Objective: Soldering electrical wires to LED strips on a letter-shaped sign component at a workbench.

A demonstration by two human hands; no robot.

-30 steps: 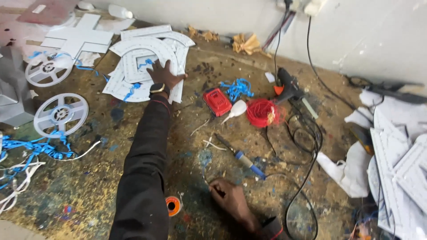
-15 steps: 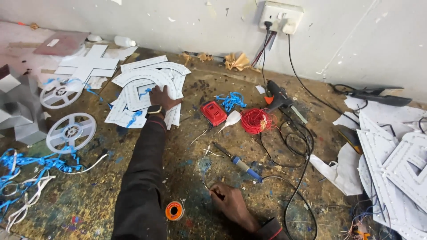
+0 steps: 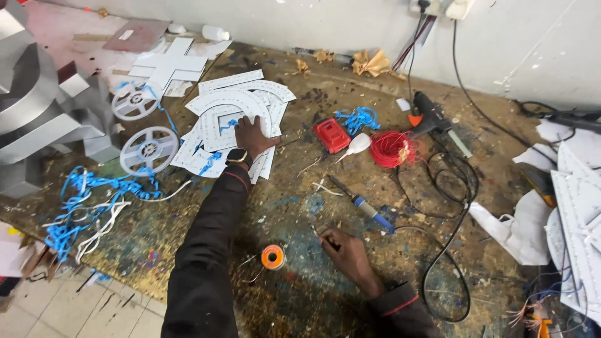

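Note:
My left hand (image 3: 252,136) reaches far forward and rests flat on a stack of white cut-out letter panels (image 3: 235,106) with blue strips on them; a watch sits on that wrist. My right hand (image 3: 343,249) lies low on the paint-stained workbench (image 3: 188,225), fingers curled with its tips on the bench; anything in them is too small to make out. A blue-handled soldering iron (image 3: 366,206) lies just beyond the right hand. An orange spool (image 3: 272,257) sits between my arms.
A red box (image 3: 331,135), a coil of red wire (image 3: 389,149), a black glue gun (image 3: 429,116) and black cables (image 3: 447,188) lie at centre right. Two white reels (image 3: 148,150) and tangled blue strips (image 3: 75,206) sit left. White panels (image 3: 576,206) pile right.
The view has shifted, so everything sits lower and more to the right in the frame. My left hand stays on the white panels; my right hand stays on the bench.

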